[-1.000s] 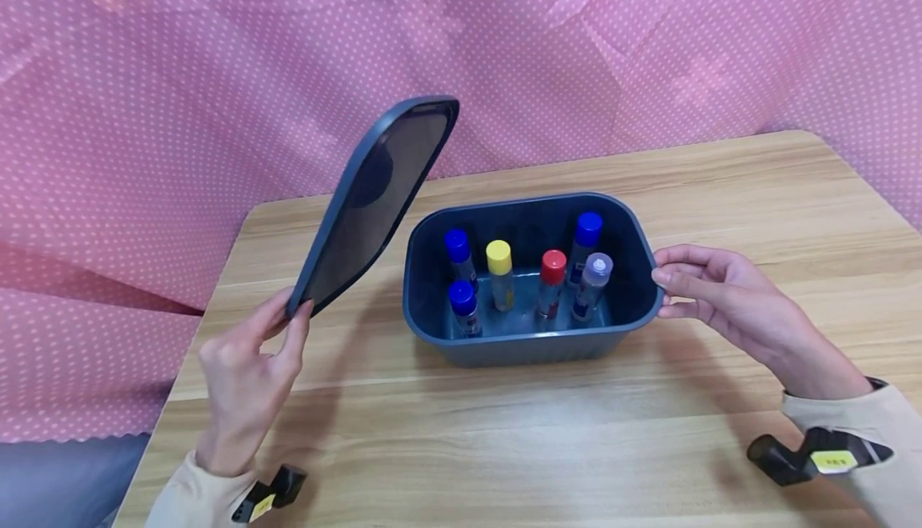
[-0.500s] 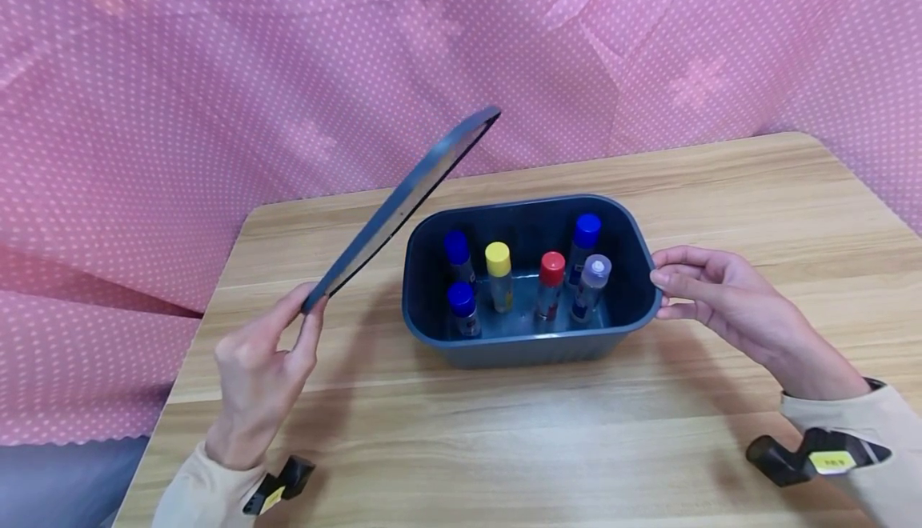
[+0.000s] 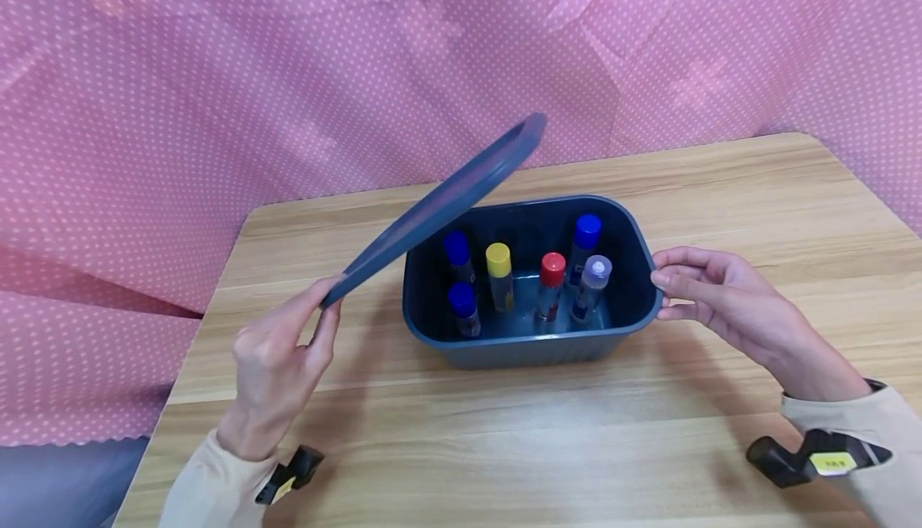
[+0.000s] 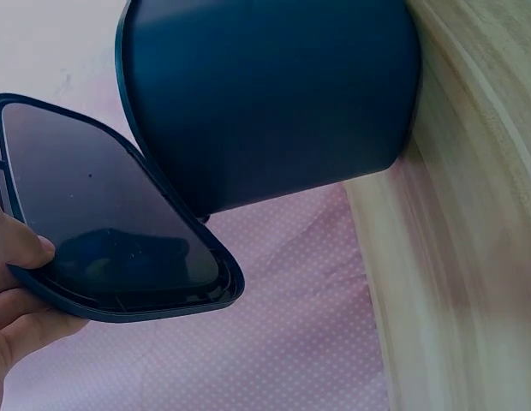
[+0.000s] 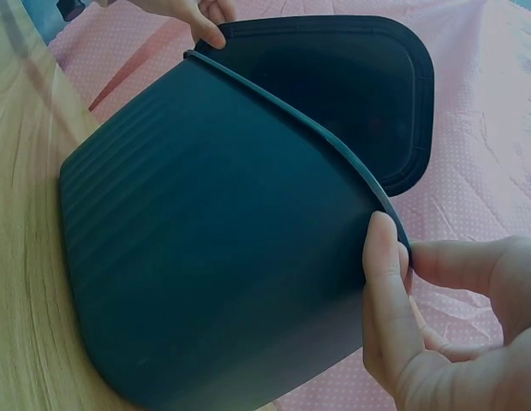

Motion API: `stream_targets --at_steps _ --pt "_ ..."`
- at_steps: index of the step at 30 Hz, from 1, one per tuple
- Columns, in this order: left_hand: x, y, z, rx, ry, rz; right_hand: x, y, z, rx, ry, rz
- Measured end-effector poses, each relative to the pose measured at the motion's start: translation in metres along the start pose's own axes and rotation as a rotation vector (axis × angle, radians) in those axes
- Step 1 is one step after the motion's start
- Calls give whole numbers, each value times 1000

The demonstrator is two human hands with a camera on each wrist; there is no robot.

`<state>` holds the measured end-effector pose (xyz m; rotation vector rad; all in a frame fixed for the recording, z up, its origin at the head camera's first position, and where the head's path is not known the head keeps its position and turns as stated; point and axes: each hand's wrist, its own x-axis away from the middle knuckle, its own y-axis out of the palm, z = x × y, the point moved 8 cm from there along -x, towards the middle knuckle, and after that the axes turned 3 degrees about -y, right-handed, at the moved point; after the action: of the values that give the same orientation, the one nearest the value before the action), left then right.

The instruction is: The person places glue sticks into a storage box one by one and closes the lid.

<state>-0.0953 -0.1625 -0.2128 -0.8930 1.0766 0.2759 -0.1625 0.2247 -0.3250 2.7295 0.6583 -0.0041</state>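
A dark blue storage box (image 3: 533, 350) stands on the table with several glue sticks inside, among them one with a yellow cap (image 3: 499, 260), one with a red cap (image 3: 552, 270) and one with a clear cap (image 3: 597, 271); others have blue caps (image 3: 587, 230). My left hand (image 3: 284, 360) pinches the near-left edge of the box's lid (image 3: 446, 200). The lid slants up to the right, its far end raised over the box's left back rim. My right hand (image 3: 735, 304) pinches the right rim of the box between thumb and fingers.
The wooden table (image 3: 533, 448) extends around the box on every side. Behind it hangs a pink dotted cloth (image 3: 302, 72). Each sleeve carries a small black camera (image 3: 781, 460).
My left hand has moved right with the lid, which has tilted down from steep to lower, now overlapping the box's back left. The right hand and the box have hardly moved.
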Motion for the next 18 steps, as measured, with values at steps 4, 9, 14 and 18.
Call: stream_targets --at_steps 4,9,14,18 --pt "-3 3 4 2 30 -9 0 0 -1 14 15 18" --pt "-4 6 11 7 78 -23 1 -3 -2 78 25 71" --pt "-5 11 18 -9 127 -46 3 -4 -8 87 -13 96" --pt "-5 14 26 -35 204 -34 5 -3 -16 50 -63 96"
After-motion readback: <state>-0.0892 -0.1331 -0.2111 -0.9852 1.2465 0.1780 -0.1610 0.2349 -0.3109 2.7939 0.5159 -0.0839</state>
